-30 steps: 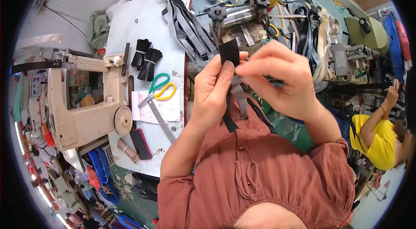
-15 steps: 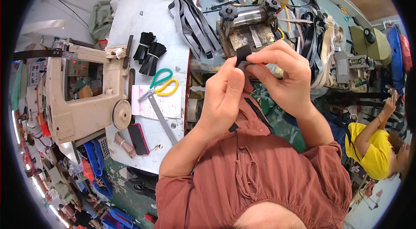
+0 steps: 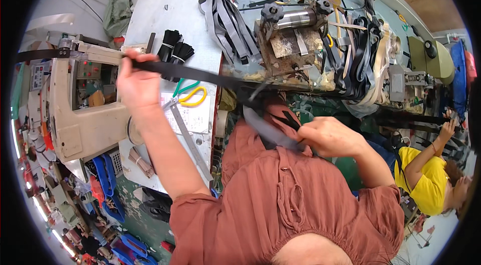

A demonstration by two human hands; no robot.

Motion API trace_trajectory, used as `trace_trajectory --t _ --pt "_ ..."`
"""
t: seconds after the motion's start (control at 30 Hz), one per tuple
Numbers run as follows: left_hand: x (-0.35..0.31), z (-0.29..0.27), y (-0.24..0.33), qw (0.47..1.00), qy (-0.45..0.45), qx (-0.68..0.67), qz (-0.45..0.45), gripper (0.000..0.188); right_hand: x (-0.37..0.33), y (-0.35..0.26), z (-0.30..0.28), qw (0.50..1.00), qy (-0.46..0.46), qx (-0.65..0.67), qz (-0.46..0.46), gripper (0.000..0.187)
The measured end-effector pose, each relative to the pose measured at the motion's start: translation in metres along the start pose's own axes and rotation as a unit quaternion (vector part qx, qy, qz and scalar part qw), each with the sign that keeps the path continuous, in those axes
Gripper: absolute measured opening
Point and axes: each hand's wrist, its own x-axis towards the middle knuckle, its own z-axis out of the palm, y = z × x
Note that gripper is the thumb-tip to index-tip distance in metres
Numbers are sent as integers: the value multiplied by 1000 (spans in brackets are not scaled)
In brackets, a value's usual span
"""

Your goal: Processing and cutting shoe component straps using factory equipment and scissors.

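Note:
My left hand (image 3: 139, 83), stretched out to the left beside the beige sewing machine (image 3: 75, 135), is closed on one end of a black strap (image 3: 193, 73). The strap runs taut to the middle, where it meets a smeared dark loop and a grey strap length (image 3: 268, 132). That grey length reaches to my right hand (image 3: 334, 136), closed on it in front of my chest. Whether the black and grey parts are one piece is too blurred to tell. Under the black strap lie scissors (image 3: 191, 95) with green and yellow handles.
Two tied black strap bundles (image 3: 175, 47) and a steel ruler (image 3: 189, 140) lie on the white table (image 3: 150, 9). Grey straps (image 3: 225, 19) lie beside a roller machine (image 3: 295, 19). More straps hang right of it. A person in yellow (image 3: 423, 175) works at far right.
My hands, close together before, have spread apart: the left swung far left, the right dropped toward my chest. The strap is now drawn out between them. My left arm now covers the phone.

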Motion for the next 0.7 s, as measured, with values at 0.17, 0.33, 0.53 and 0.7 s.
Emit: trace_trajectory --t 0.17,0.33,0.53,0.7 --pt "8 -7 43 986 16 94 137 22 -29 24 6 993 -6 -84 84 14" --pt "-22 56 -27 943 -13 283 175 24 9 -14 -34 987 149 6 -61 14" --pt "-104 91 -150 882 -242 389 -110 26 50 -40 -73 940 298 127 -109 12" --pt "-114 94 -162 903 -253 282 -202 31 57 -31 -70 877 391 279 -8 9"
